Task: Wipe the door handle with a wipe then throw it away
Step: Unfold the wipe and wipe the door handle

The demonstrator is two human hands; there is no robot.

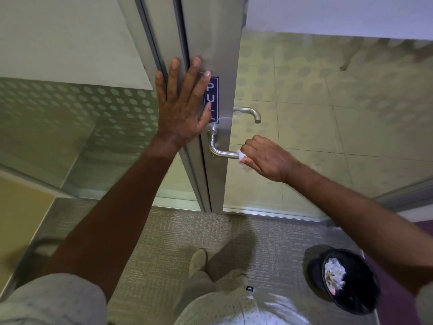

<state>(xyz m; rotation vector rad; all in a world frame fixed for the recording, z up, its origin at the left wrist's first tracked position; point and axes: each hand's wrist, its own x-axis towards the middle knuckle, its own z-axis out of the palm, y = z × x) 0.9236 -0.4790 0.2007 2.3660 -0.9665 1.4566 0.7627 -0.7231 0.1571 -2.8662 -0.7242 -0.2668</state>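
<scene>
We've got our left hand flat on the door frame, fingers spread wide, palm pressed against the metal and partly covering the blue PULL sticker. It holds nothing.

Our right hand is curled shut round a white wipe, which is bunched over the free end of the near door handle. Only a bit of the wipe shows between fingers & lever (the rest is hidden in the fist). The handle is a brushed-metal lever, running right from its round mount just below the sticker.

A 2nd lever shows on the far side of the door, just right of the door edge.

Near right on the carpet sits a black bin, w/ crumpled white paper inside. It's well apart from the handle. One shoe shows below centre, pointing at the door.
</scene>
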